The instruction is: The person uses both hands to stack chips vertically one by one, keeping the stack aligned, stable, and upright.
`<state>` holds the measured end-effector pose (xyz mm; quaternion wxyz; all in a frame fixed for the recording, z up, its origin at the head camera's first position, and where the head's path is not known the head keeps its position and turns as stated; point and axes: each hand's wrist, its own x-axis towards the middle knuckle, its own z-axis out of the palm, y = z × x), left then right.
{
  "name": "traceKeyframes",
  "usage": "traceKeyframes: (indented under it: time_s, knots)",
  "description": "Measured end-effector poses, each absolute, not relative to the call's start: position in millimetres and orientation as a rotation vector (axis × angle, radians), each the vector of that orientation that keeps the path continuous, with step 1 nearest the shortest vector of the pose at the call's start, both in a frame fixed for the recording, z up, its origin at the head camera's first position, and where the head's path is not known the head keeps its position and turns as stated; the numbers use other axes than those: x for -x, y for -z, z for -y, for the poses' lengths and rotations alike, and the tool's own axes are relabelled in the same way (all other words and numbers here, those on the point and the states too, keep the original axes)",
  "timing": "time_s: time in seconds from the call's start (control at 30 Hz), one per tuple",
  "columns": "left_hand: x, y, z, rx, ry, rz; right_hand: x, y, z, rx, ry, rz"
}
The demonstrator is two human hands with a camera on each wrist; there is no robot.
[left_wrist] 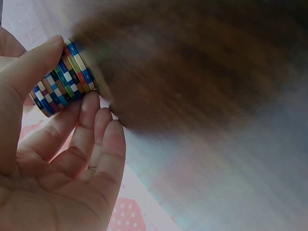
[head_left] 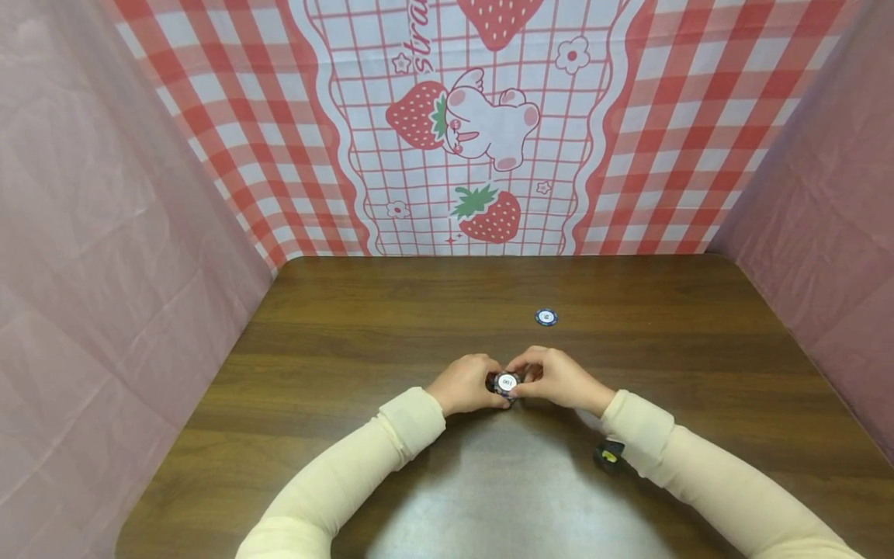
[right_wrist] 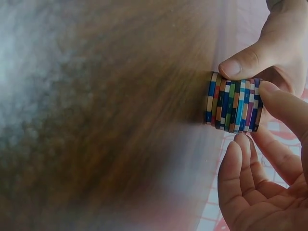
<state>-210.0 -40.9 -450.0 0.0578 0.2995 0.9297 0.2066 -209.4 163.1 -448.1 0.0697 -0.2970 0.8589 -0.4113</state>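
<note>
A short stack of poker chips (head_left: 507,383) stands on the table between both hands, its top chip dark with a white centre reading 100. Blue, white, green, orange and purple edges show along the stack (left_wrist: 65,77) in the left wrist view. My left hand (head_left: 466,384) holds the stack low from the left, thumb on the near side and fingers round the far side. From the right, my right hand (head_left: 559,379) pinches the stack near its top, the thumb at the upper chips (right_wrist: 255,103) in the right wrist view.
A single blue poker chip (head_left: 546,317) lies flat on the brown wooden table (head_left: 335,326), beyond the hands. A small black object with a yellow mark (head_left: 609,456) sits beside the right sleeve. A strawberry-print cloth (head_left: 489,140) hangs behind the table, with pink cloth at both sides.
</note>
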Motion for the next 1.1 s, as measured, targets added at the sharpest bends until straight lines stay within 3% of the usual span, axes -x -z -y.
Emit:
traceKeyframes:
  time_s: [0.63, 1.1]
  knots:
    - [211, 450, 41, -0.891, -0.625, -2.811, 211, 441, -163, 0.814, 1.235, -2.609]
    - [211, 450, 41, -0.878, -0.600, -2.815, 232, 429, -171, 0.673, 1.388, -2.683]
